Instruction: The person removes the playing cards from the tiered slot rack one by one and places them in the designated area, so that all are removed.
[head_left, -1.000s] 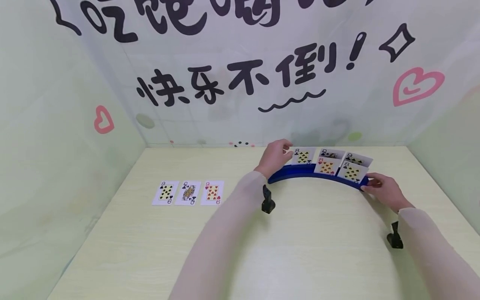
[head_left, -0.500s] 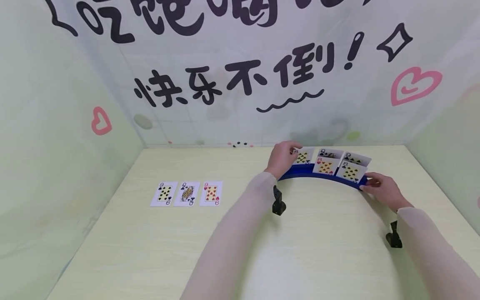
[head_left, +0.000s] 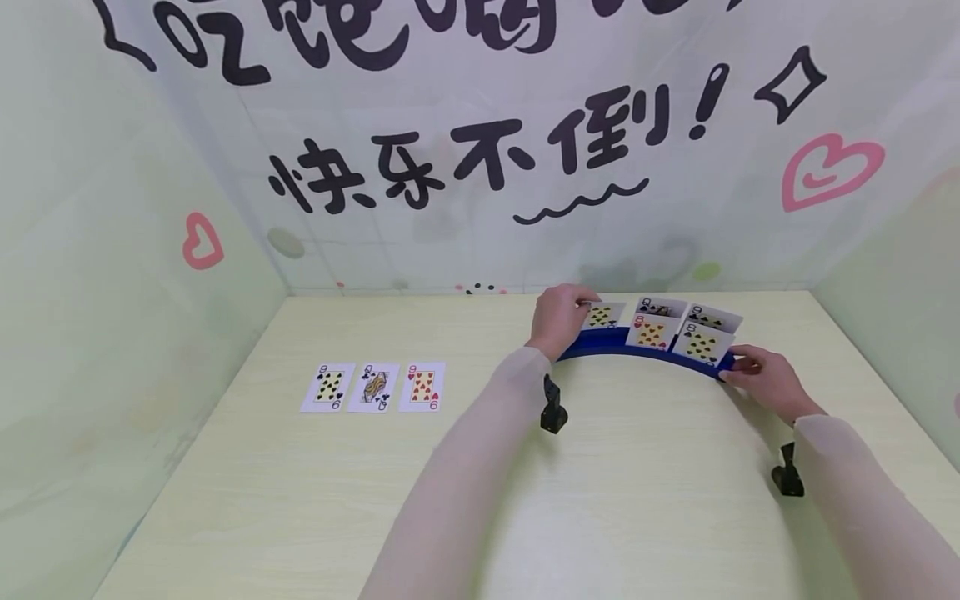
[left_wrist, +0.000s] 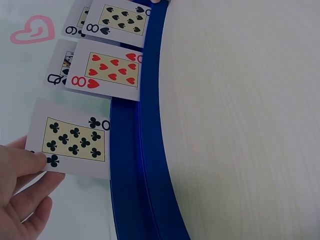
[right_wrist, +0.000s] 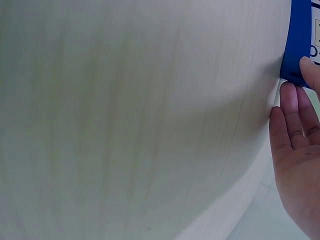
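Note:
A curved blue card holder stands at the back right of the table, with playing cards upright in it. My left hand pinches the eight of clubs by its outer corner, thumb on its face; the card's lower edge is at the back slot. The eight of hearts stands before a black queen. Farther right, the eight of spades stands in front of a black nine. My right hand grips the holder's right end, thumb on top and fingers beneath in the right wrist view.
On the left of the table, a black nine, a black queen and the nine of hearts lie face up in a row. A printed cloth wall rises close behind the holder.
My left hand has moved right to the eight of clubs and taken hold of it. The card now sits slightly lower and left. My right hand stays at the holder's end.

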